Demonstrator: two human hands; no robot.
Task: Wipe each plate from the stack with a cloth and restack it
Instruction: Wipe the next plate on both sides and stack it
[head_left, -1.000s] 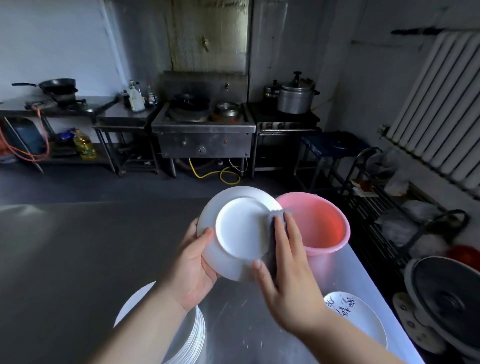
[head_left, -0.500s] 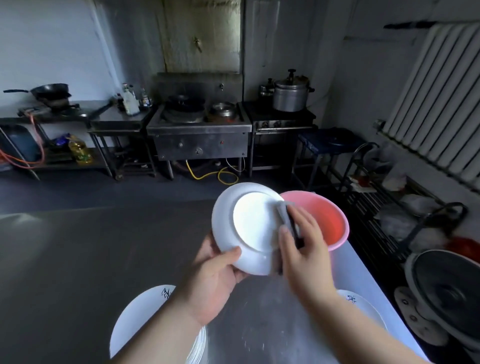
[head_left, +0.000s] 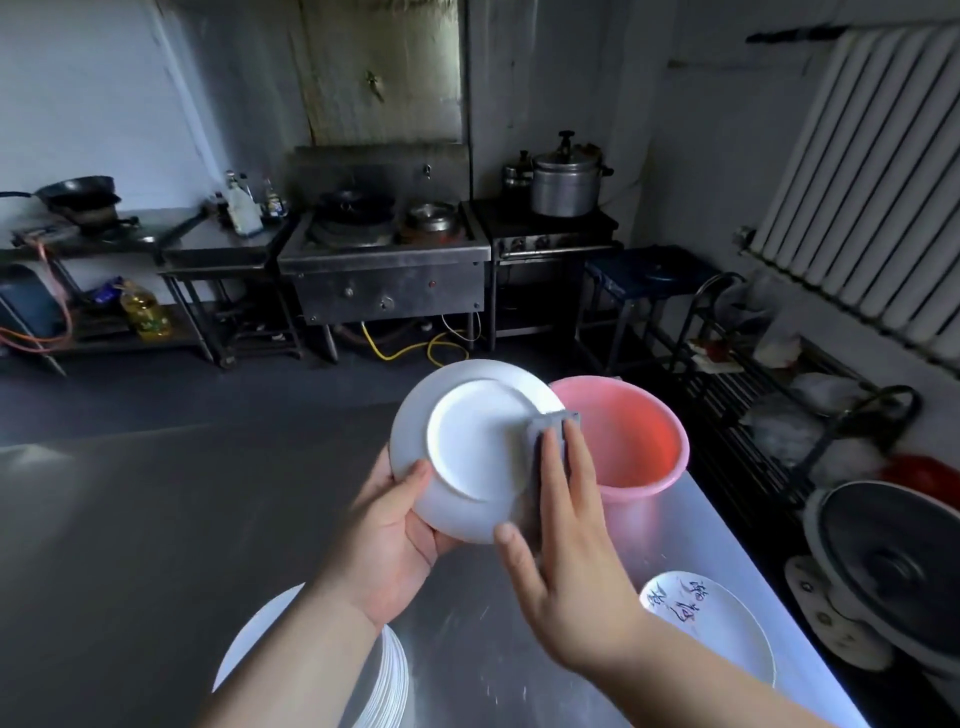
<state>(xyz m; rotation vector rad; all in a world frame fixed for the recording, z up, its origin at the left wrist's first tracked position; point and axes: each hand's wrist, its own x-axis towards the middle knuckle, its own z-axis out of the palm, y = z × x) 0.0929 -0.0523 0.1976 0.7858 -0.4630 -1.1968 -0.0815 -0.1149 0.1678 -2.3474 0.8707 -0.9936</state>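
White and turned underside-up toward the camera, one plate (head_left: 475, 447) is held tilted above the steel surface (head_left: 156, 519), in front of the single pink bucket (head_left: 631, 441). The left hand (head_left: 395, 540) grips its lower left rim, thumb curled over the near face and the other fingers hidden behind it. The right hand (head_left: 571, 561) lies flat with its fingers (head_left: 563, 478) straight and close together, pressing one grey cloth (head_left: 550, 426) against the plate's right side; the thumb is spread out toward the lower rim. Below the left forearm sits one stack of white plates (head_left: 387, 680) on the surface; the number in it cannot be counted. One more plate with dark writing (head_left: 711, 629) lies flat near the right edge, well apart from the stack.
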